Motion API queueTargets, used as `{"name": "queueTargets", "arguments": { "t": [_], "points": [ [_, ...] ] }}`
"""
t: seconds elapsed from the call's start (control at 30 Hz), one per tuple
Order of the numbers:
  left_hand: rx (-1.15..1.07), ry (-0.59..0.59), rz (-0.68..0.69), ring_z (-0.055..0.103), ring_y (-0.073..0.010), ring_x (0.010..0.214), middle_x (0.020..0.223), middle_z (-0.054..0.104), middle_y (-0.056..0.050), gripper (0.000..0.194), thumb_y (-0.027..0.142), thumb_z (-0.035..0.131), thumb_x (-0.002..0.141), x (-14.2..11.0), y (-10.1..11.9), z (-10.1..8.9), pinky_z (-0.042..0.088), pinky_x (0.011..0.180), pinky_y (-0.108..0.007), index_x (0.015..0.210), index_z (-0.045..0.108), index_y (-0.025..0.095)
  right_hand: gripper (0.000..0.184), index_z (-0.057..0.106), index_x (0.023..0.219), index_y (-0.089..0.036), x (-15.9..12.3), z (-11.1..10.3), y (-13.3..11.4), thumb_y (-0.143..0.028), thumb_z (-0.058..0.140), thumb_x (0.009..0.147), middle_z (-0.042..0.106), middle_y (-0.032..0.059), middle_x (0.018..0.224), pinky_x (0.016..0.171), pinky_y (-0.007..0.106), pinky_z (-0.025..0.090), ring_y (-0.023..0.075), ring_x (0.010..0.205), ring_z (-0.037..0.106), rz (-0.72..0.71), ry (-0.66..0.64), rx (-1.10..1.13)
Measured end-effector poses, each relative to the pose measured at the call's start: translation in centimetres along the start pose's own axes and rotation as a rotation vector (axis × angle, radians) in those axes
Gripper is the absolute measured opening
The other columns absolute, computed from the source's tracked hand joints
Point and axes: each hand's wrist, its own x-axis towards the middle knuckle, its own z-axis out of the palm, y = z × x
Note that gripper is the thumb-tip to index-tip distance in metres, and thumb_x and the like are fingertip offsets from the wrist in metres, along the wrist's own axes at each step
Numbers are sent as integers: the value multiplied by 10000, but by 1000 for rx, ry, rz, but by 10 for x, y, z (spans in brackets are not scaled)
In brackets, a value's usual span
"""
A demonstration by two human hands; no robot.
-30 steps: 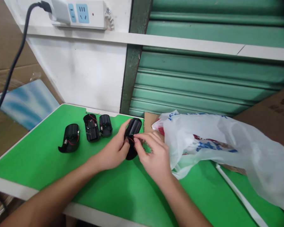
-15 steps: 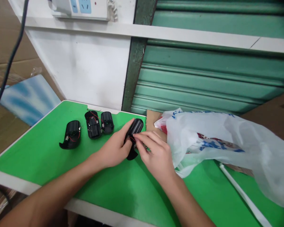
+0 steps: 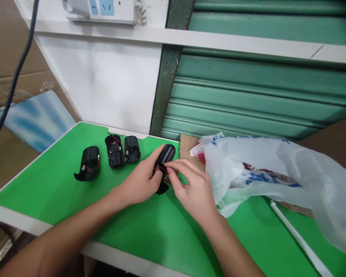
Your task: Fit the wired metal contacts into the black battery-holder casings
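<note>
My left hand (image 3: 145, 179) is wrapped round a black plastic housing (image 3: 167, 153) with a ribbed upper part, held tilted above the green tabletop. Thumb and index finger of my right hand (image 3: 192, 182) are pinched together at the middle of that housing, at a thin red wire (image 3: 163, 169). Whether the fingertips grip the wire itself is hard to make out. Left of my hands lie similar black housings with red wires: one alone (image 3: 88, 163), and two close together, a longer one (image 3: 115, 151) and a shorter one (image 3: 132, 149).
A white plastic bag (image 3: 265, 169) with blue print lies on the right over some cardboard (image 3: 187, 148). In front of it is a white strip (image 3: 298, 236). Behind the green table (image 3: 127, 231) stand a white panel and a green shutter (image 3: 248, 88). A black cable (image 3: 17, 73) hangs at left.
The camera view has tilted down and shifted slightly, so the scene sits higher and leftward things appear further right. Both hands stay at the housing; the right fingers have opened a little below the pinch.
</note>
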Motion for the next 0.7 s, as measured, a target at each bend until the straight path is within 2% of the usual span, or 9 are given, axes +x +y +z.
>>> {"name": "queueTargets", "arguments": {
  "t": [0.23, 0.4, 0.5, 0.57, 0.7],
  "points": [
    [6, -20, 4, 423, -292, 1545, 1663, 445, -162, 701, 154, 445, 964, 0, 0, 0, 291, 1313, -498, 1648, 297, 106, 197, 719, 1016, -226, -1, 2, 0, -114, 562, 981, 761, 55, 938, 809, 349, 602, 209, 874, 722, -38, 24, -64],
    [-15, -26, 6, 436, -285, 1536, 1635, 482, -172, 683, 149, 434, 963, 1, 1, 1, 307, 1307, -487, 1631, 310, 88, 172, 690, 1025, -238, -3, 6, 1, -139, 553, 994, 773, 75, 1018, 923, 407, 620, 247, 1058, 747, -54, 67, -101],
    [-33, -22, 7, 463, -284, 1517, 1604, 521, -164, 678, 146, 438, 957, 1, 2, 2, 327, 1297, -488, 1623, 325, 105, 168, 629, 1130, -247, -5, 9, 2, -170, 559, 998, 775, 64, 996, 825, 375, 644, 232, 956, 771, 2, 88, -96],
    [-38, -19, 3, 492, -282, 1493, 1578, 548, -165, 673, 142, 437, 952, 1, 3, 3, 348, 1286, -484, 1617, 333, 104, 226, 575, 1217, -247, -7, 11, 4, -185, 563, 999, 770, 58, 973, 768, 356, 646, 220, 884, 772, 35, 105, -89],
    [-46, -6, -2, 530, -274, 1458, 1520, 605, -142, 661, 130, 438, 945, 1, 1, 5, 388, 1262, -473, 1602, 362, 138, 296, 518, 1288, -252, -10, 16, 8, -191, 568, 1003, 766, 67, 996, 786, 359, 650, 220, 909, 777, 28, 113, -94]
  ]
}}
